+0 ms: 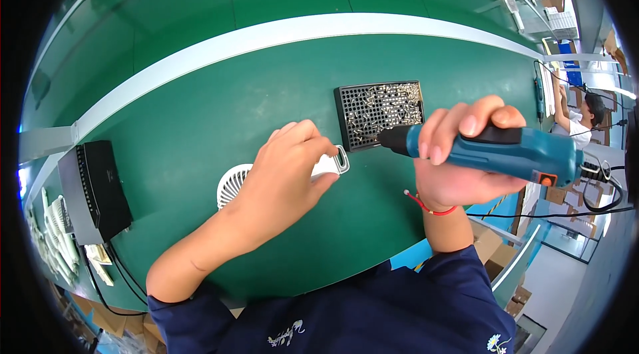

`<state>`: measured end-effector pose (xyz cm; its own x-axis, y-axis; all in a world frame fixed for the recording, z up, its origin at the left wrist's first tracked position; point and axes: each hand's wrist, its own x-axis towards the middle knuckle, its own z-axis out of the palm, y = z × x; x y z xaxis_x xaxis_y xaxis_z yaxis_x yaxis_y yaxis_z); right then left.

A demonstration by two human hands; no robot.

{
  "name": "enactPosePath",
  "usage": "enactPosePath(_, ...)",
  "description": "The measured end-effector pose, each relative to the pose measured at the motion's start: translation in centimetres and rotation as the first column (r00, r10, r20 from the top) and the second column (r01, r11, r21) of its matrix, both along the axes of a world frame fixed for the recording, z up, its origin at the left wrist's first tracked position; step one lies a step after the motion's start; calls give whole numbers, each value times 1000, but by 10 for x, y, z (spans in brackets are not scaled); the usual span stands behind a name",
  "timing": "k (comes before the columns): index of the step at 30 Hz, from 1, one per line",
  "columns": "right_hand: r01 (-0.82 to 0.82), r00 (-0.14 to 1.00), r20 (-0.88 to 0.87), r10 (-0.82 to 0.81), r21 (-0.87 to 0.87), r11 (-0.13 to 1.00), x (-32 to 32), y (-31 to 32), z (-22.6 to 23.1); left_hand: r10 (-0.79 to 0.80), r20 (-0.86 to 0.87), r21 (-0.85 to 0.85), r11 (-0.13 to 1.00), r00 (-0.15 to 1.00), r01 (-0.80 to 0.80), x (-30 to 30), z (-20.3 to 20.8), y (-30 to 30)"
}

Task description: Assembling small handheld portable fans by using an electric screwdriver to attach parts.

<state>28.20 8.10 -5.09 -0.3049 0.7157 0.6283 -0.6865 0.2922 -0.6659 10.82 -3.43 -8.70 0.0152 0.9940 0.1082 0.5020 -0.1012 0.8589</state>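
Power screwdriver (pixel 489 152) teal, black-nosed; fan (pixel 233 184) white, slatted; tray (pixel 342 114) black, hole-gridded; screws (pixel 401 99) silvery; tabletop (pixel 279 74) green; bracelet (pixel 421 205) red.

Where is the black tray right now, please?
In the head view, the black tray lies right of centre on the table, by the tip of the screwdriver.

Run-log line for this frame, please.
left hand: gripping white fan | right hand: holding teal electric driver | driver nose: at black tray of small metal screws, contact unclear | black box: far left
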Motion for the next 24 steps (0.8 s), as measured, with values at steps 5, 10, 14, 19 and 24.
enactPosePath(5,-2,1000,16,2,-37,999,3,-5,11,12,24,-2,1000,1000,-12,-1,6,-2)
enactPosePath(10,-123,992,-14,122,-90,988,17,-8,40,27,89,70,997,996,-33,-4,22,3)
enactPosePath(14,-181,983,-47,175,-158,971,11,-11,43,-63,92,155,987,994,48,-4,17,2)
enactPosePath(19,-171,985,-64,162,-160,972,3,-14,44,-55,153,125,992,987,36,-1,14,2)
enactPosePath(24,-195,980,-62,188,-136,971,9,-9,43,-4,191,98,995,982,-15,-3,14,2)
